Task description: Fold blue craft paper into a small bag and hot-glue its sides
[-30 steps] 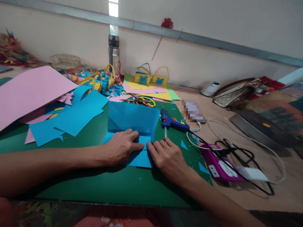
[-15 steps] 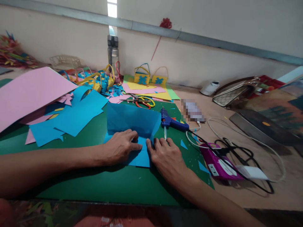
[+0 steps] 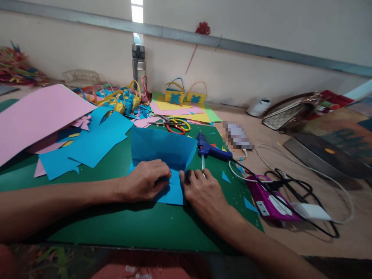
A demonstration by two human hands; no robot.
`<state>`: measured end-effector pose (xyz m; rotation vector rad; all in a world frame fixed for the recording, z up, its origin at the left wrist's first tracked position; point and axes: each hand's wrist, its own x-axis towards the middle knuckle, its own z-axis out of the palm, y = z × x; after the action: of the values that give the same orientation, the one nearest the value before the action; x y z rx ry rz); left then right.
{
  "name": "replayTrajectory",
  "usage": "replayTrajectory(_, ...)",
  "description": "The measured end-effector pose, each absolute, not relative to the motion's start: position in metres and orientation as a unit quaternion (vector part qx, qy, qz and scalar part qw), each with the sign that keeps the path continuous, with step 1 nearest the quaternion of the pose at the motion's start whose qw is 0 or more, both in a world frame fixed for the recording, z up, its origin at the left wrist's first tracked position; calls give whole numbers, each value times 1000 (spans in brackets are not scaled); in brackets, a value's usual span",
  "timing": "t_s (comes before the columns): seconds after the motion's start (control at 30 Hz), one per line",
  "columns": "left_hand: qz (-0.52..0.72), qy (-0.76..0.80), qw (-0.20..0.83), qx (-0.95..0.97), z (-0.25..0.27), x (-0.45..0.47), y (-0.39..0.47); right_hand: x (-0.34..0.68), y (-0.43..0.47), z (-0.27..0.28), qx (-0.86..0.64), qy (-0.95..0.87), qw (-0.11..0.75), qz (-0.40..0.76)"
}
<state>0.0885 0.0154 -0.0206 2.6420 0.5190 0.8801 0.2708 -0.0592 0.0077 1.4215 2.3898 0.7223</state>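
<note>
A sheet of blue paper (image 3: 161, 149) lies folded on the green mat (image 3: 116, 226), its far flap standing up and its near part flat. Across the near part, my left hand (image 3: 145, 181) is closed, with curled fingers pressed down at the fold; its fingertips are partly hidden. At the sheet's right edge, my right hand (image 3: 205, 192) has its thumb on the paper and its other fingers bent. Just beyond that hand rests a blue glue gun (image 3: 212, 150) with a clear glue stick. Scissors (image 3: 177, 127) with red and yellow handles lie behind the flap.
Blue sheets (image 3: 100, 141) and a large pink sheet (image 3: 43, 116) lie to the left. Two small yellow paper bags (image 3: 174, 97) stand at the back. On the right are a phone (image 3: 238, 135), a purple power strip (image 3: 271, 199) with tangled cables, and a handbag (image 3: 280, 116).
My left hand's fingers have curled in more tightly and its thumb has drawn back on the paper. My right hand stays at the right edge.
</note>
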Motion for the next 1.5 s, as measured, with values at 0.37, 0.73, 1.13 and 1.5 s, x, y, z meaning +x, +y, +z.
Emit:
replayTrajectory(0.37,232,58,7,971,-17,83,13,271,-60,8,492,827,121,243)
replayTrajectory(0.73,196,27,45,979,-16,83,17,270,-59,8,486,829,123,248)
replayTrajectory(1.13,197,40,72,977,-19,83,17,265,-68,17,521,817,159,187)
replayTrajectory(1.5,189,58,51,979,-17,83,11,254,-64,19,543,795,213,166)
